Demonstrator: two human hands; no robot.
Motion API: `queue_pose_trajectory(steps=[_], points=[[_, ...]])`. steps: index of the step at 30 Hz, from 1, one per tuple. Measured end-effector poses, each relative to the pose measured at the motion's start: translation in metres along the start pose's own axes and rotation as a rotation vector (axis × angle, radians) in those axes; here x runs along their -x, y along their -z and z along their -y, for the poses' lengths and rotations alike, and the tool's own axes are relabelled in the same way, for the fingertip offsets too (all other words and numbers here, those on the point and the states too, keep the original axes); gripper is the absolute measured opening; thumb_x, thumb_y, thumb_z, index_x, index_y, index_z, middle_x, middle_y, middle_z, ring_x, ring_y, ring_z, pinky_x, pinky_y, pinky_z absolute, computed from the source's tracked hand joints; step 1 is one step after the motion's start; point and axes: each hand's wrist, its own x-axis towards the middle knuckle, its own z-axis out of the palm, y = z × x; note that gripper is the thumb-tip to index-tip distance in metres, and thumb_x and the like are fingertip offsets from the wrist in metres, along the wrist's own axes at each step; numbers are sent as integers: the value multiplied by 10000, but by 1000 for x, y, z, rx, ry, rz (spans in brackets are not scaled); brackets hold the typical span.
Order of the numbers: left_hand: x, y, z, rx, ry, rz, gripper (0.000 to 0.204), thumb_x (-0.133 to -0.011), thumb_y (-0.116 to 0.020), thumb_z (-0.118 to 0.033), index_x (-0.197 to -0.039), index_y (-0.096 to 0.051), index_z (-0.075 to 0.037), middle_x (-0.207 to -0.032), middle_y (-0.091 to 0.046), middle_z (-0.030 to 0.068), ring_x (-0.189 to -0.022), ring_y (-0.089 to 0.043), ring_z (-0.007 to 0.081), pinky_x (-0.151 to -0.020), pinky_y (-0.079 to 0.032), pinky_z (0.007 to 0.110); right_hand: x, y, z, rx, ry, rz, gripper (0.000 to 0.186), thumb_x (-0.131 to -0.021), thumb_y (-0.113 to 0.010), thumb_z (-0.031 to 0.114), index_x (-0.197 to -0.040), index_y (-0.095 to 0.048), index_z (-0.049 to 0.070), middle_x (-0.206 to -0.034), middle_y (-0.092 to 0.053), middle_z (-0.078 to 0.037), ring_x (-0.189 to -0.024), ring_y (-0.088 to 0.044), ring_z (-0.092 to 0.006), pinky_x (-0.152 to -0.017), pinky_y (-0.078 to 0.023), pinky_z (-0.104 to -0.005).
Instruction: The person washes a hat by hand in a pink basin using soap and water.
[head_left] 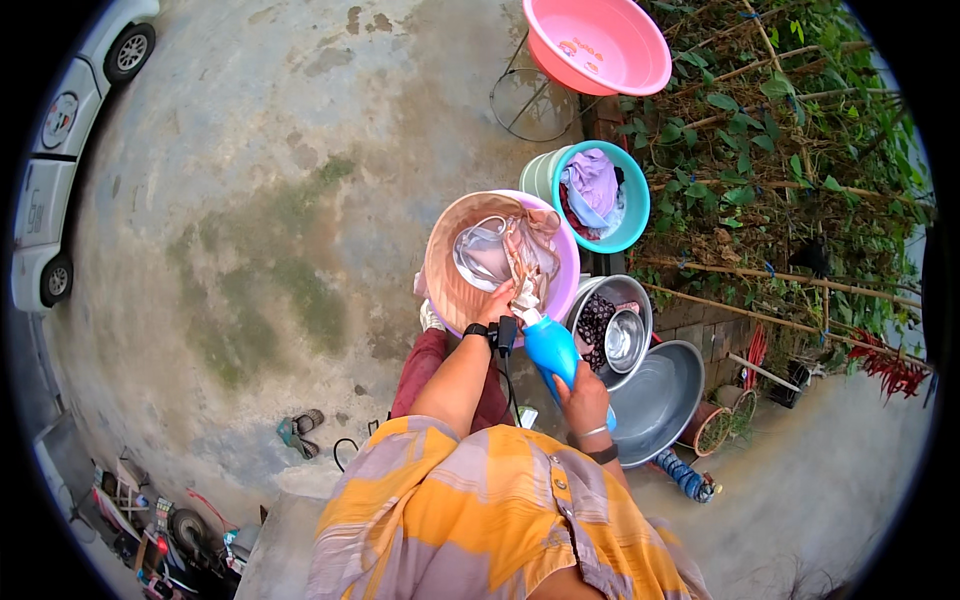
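In front of me is a large tub [448,235] with a lilac rim and a tan, ribbed-looking inside. A patterned beige-pink cloth [533,245] lies in it beside a pale, see-through item [481,254] whose kind I cannot make out. My left hand [497,303] is over the tub's near edge, fingers closed on a fold of the cloth. A blue squeeze bottle [551,347] with a white top is gripped in my right hand [585,398]. Tilted, its top points at the cloth next to my left fingers.
Right of the tub are a teal bucket [638,205] of soapy clothes, a metal basin [640,293] with dark patterned cloth and a small metal bowl [624,338], and a wide grey basin [660,400]. A pink basin [620,45] stands farther off, near leafy plants [760,150]. Sandals [300,432] lie left.
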Motion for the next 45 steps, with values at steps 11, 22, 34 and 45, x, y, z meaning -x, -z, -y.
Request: queue_pose_trajectory(steps=[11, 22, 34, 45], points=[[-15, 12, 5, 72, 19, 73, 358, -924, -352, -338, -1186, -411, -102, -1024, -574, 74, -771, -595, 221, -567, -494, 331, 1, -10, -13, -30, -23, -47, 310, -731, -653, 254, -842, -479, 23, -642, -557, -200, -581, -553, -373, -486, -425, -432], [-33, 44, 20, 52, -108, 110, 310, -930, -373, -238, -1173, -411, -50, -1107, -543, 102, -952, -568, 259, -802, -475, 400, 21, 20, -2, -113, 21, -139, 320, -740, -645, 244, -881, -474, 14, -688, -558, -200, -615, -551, -371, -523, -430, -420], [-30, 27, 5, 134, -68, 215, 364, -918, -393, -274, -1215, -415, -64, -1108, -547, 105, -964, -560, 247, -785, -474, 424, 33, -14, -22, -122, -115, -120, 323, -739, -649, 275, -910, -509, 40, -695, -572, -202, -628, -557, -389, -523, -434, -441], [-50, 26, 2, -416, -136, -297, 343, -891, -416, -246, -1102, -505, 10, -966, -581, 88, -820, -545, 173, -707, -443, 285, 98, 6, -103, -671, -506, -378, 281, -657, -659, 68, -914, -555, 24, -730, -580, -74, -686, -549, -168, -650, -443, -292]])
